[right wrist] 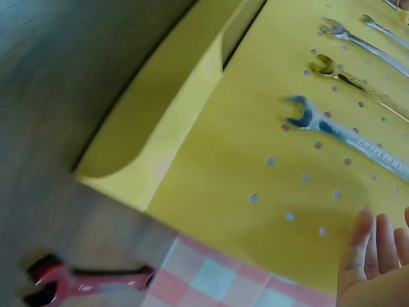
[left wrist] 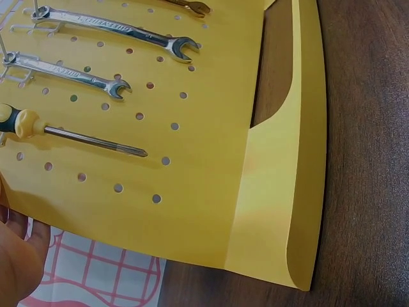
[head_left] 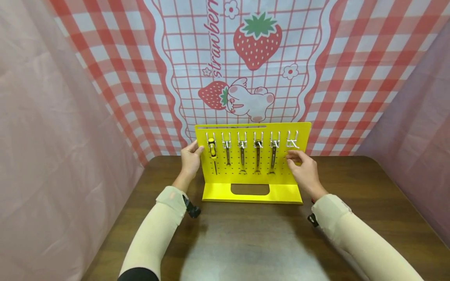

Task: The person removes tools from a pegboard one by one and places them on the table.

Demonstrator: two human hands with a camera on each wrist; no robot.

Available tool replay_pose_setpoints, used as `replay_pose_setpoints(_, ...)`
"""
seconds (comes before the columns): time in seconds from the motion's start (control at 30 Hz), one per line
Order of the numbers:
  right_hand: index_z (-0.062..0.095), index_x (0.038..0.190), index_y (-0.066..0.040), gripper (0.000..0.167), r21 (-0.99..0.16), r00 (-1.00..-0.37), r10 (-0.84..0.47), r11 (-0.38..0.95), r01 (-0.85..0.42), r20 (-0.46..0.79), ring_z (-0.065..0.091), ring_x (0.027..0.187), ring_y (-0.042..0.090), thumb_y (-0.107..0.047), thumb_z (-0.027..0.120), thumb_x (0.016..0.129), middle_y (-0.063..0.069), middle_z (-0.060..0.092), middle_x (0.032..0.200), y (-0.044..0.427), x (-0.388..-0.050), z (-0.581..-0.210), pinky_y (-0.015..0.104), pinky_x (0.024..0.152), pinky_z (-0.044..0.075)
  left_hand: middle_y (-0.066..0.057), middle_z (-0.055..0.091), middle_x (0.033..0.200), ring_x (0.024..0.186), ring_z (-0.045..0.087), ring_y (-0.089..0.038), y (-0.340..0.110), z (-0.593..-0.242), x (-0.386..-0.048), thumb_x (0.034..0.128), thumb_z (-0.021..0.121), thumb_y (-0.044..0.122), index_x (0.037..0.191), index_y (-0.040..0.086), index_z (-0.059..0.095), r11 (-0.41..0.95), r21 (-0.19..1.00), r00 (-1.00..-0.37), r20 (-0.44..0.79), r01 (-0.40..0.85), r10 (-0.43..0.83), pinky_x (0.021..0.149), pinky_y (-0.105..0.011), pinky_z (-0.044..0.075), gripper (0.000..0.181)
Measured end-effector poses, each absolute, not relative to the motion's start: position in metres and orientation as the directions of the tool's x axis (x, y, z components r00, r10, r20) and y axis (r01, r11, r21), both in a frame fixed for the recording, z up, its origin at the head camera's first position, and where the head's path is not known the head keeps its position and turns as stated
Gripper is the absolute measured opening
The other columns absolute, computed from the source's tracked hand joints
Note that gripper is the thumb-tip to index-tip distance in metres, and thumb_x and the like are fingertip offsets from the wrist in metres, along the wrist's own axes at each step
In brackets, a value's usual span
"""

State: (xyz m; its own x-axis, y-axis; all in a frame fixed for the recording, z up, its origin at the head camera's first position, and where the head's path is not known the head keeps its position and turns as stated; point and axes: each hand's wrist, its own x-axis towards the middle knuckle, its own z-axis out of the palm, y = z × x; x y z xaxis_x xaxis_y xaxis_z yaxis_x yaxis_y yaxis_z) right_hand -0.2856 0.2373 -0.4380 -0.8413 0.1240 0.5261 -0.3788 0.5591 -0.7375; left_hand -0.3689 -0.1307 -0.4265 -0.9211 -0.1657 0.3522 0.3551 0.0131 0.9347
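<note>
Together, we see a yellow pegboard point(head_left: 251, 178) standing upright in the middle of the counter point(head_left: 239, 234), its folded foot lying on the near side. Its row of white hooks carries the tools. On the leftmost hook we find a yellow-and-black screwdriver point(head_left: 212, 149), hanging tip down. To its right hangs a small wrench point(left wrist: 64, 72), then a longer silver wrench point(right wrist: 367, 47), then a brass-toned wrench point(right wrist: 367, 93), then a broad wrench point(right wrist: 348, 136), each with its forked end lowest. The sixth hook point(head_left: 293, 145) is at the far right of the row. Through the cut-out in the foot we see the wood of the counter.

Our left grip point(head_left: 191, 162) pinches the board's left edge, thumb in front and fingers behind. Our right grip point(head_left: 305, 171) is loosely spread just below the sixth hook; we cannot tell whether its fingertips touch the board. Near the board's right edge, a red wrench point(right wrist: 96, 281) lies on the counter. Beyond the far edge hangs a strawberry-printed cloth point(head_left: 258, 41).
</note>
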Motion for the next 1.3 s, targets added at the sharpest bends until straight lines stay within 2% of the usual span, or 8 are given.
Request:
replay_pose_setpoints(0.2, 0.067, 0.123, 0.0, 0.026, -0.79, -0.882, 0.093, 0.494, -0.362, 0.462, 0.065, 0.101, 0.026, -0.007, 0.063, 0.099, 0.015, 0.072, 0.11, 0.222, -0.293, -0.435, 0.017, 0.084, 0.048, -0.023, 0.069, 0.119, 0.099, 0.068, -0.022, -0.13, -0.427, -0.369, 0.0981, 0.063, 0.0, 0.133, 0.0, 0.063, 0.016, 0.933, -0.919, 0.357, 0.36, -0.168, 0.085, -0.03, 0.057, 0.035)
replay_pose_setpoints(0.3, 0.066, 0.126, 0.0, 0.028, -0.813, -0.898, 0.088, 0.47, -0.344, 0.431, 0.065, 0.104, 0.028, -0.006, 0.063, 0.099, 0.016, 0.071, 0.114, 0.216, -0.293, -0.435, 0.018, 0.084, 0.049, -0.023, 0.069, 0.118, 0.1, 0.068, -0.023, -0.13, -0.427, -0.369, 0.0982, 0.064, 0.001, 0.133, 0.001, 0.063, 0.018, 0.933, -0.919, 0.357, 0.359, -0.164, 0.085, -0.028, 0.057, 0.035)
replay_pose_setpoints(0.5, 0.062, 0.128, 0.004, 0.031, -0.851, -0.914, 0.079, 0.404, -0.335, 0.397, 0.064, 0.105, 0.03, -0.004, 0.063, 0.099, 0.021, 0.068, 0.118, 0.206, -0.292, -0.436, 0.012, 0.08, 0.048, -0.022, 0.069, 0.119, 0.101, 0.067, -0.023, -0.13, -0.427, -0.368, 0.0984, 0.063, 0.001, 0.133, 0.001, 0.063, 0.02, 0.934, -0.921, 0.355, 0.357, -0.158, 0.084, -0.025, 0.056, 0.035)
replay_pose_setpoints(0.8, 0.062, 0.125, 0.006, 0.03, -0.909, -0.944, 0.088, 0.311, -0.278, 0.319, 0.06, 0.095, 0.016, -0.007, 0.064, 0.099, 0.023, 0.063, 0.115, 0.202, -0.293, -0.433, 0.016, 0.077, 0.051, -0.023, 0.069, 0.118, 0.101, 0.068, -0.024, -0.131, -0.428, -0.37, 0.0982, 0.064, 0.001, 0.134, 0.0, 0.063, 0.029, 0.933, -0.919, 0.359, 0.359, -0.162, 0.084, -0.026, 0.056, 0.035)
replay_pose_setpoints(1.0, 0.061, 0.124, 0.007, 0.032, -0.922, -0.966, 0.057, 0.318, -0.222, 0.252, 0.058, 0.093, 0.015, -0.013, 0.065, 0.1, 0.02, 0.062, 0.111, 0.205, -0.29, -0.434, 0.022, 0.078, 0.054, -0.022, 0.069, 0.119, 0.102, 0.068, -0.024, -0.13, -0.427, -0.369, 0.0986, 0.063, 0.002, 0.134, 0.001, 0.063, 0.037, 0.935, -0.921, 0.353, 0.352, -0.165, 0.084, -0.026, 0.056, 0.035)
replay_pose_setpoints(1.17, 0.064, 0.121, 0.005, 0.03, -0.908, -0.971, 0.025, 0.36, -0.214, 0.239, 0.059, 0.095, 0.02, -0.017, 0.066, 0.1, 0.018, 0.063, 0.11, 0.209, -0.291, -0.436, 0.03, 0.079, 0.055, -0.023, 0.069, 0.12, 0.102, 0.067, -0.024, -0.13, -0.426, -0.369, 0.0984, 0.063, 0.001, 0.134, 0.0, 0.062, 0.026, 0.934, -0.919, 0.355, 0.356, -0.17, 0.087, -0.029, 0.056, 0.035)
replay_pose_setpoints(1.3, 0.066, 0.119, 0.003, 0.029, -0.902, -0.977, -0.01, 0.383, -0.2, 0.212, 0.059, 0.095, 0.025, -0.019, 0.066, 0.1, 0.017, 0.064, 0.109, 0.211, -0.292, -0.439, 0.03, 0.077, 0.054, -0.024, 0.068, 0.12, 0.101, 0.067, -0.023, -0.13, -0.426, -0.368, 0.0985, 0.063, 0.0, 0.134, 0.0, 0.062, 0.028, 0.935, -0.92, 0.352, 0.352, -0.172, 0.087, -0.031, 0.056, 0.035)
